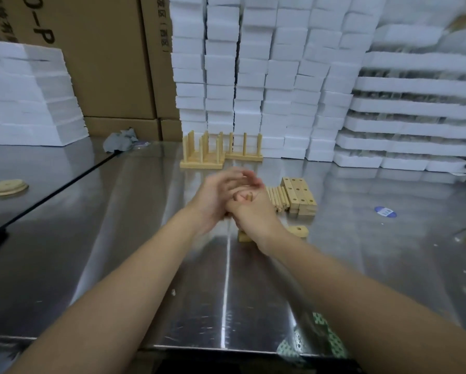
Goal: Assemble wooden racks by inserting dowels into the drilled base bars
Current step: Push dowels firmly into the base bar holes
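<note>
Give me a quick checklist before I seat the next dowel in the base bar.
1. Dowel gripped in right hand: ok.
2. Left hand grip: cannot tell, its fingers are blurred.
3. Base bar lying under the right wrist, one hole showing: ok.
4. Dowel lined up with a hole: cannot tell, the hands hide it.
5. Spare dowels and drilled bars close beside the hands: ok.

tabletop (145,238) centre: left hand (218,201) and right hand (249,214) touching, one dowel (249,197) between them | just right of hands: loose dowels (277,198), then stacked base bars (299,195) | under right wrist: single bar (298,231) | behind hands: two racks (203,153) side by side | behind racks: foam blocks (253,76) | far left: disc (8,187) | back left: rag (119,140), cardboard boxes (113,63) behind
</note>
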Demonstrator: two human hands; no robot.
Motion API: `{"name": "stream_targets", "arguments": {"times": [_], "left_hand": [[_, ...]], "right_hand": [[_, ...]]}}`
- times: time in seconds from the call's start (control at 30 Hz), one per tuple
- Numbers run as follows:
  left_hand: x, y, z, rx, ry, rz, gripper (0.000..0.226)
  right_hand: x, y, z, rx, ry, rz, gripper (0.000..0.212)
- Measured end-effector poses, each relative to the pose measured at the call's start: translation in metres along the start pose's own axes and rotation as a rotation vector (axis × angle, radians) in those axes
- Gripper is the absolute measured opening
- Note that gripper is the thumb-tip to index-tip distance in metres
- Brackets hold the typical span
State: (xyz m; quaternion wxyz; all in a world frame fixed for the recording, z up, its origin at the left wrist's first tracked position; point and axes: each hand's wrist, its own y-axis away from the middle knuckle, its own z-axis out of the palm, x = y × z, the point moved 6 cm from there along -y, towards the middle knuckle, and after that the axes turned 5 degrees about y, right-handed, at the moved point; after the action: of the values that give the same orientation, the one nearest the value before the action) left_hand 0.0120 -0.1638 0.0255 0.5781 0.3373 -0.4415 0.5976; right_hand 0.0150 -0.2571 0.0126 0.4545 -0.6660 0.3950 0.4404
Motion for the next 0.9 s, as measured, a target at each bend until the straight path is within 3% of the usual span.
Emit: {"name": "stream_targets", "arguments": {"times": [0.17,0.27,0.43,0.57,0.6,0.7,0.73,0.83,0.9], "left_hand": [[0.031,-0.002,-0.07,0.481,0.019,0.332,0.015],[0.028,-0.005,-0.099,0.607,-0.067,0.378,0.022],[0.026,-0.018,-0.109,0.587,-0.182,0.385,0.022],[0.02,-0.026,-0.11,0.546,-0.202,0.39,0.027],[0.019,-0.027,-0.11,0.542,-0.219,0.387,0.029],[0.017,-0.028,-0.11,0.54,-0.252,0.377,0.031],[0.017,-0.028,-0.11,0.536,-0.257,0.377,0.031],[0.016,-0.027,-0.112,0.543,-0.267,0.379,0.033],[0.015,-0.027,-0.113,0.572,-0.279,0.364,0.036]], "right_hand": [[-0.004,-0.011,0.03,-0.045,0.012,-0.011,0.056],[-0.006,-0.02,0.044,-0.099,0.02,-0.022,0.046],[-0.011,-0.027,0.044,-0.189,0.044,-0.038,0.019],[-0.032,-0.038,-0.004,-0.163,0.099,-0.136,0.035],[-0.035,-0.041,-0.024,-0.106,0.176,-0.173,0.037],[-0.019,-0.04,-0.081,0.145,0.479,-0.262,0.013],[-0.005,-0.038,-0.093,0.183,0.571,-0.261,0.015],[0.033,-0.036,-0.097,0.036,0.838,-0.225,0.029],[0.038,-0.038,-0.093,-0.019,0.87,-0.252,0.03]]}}
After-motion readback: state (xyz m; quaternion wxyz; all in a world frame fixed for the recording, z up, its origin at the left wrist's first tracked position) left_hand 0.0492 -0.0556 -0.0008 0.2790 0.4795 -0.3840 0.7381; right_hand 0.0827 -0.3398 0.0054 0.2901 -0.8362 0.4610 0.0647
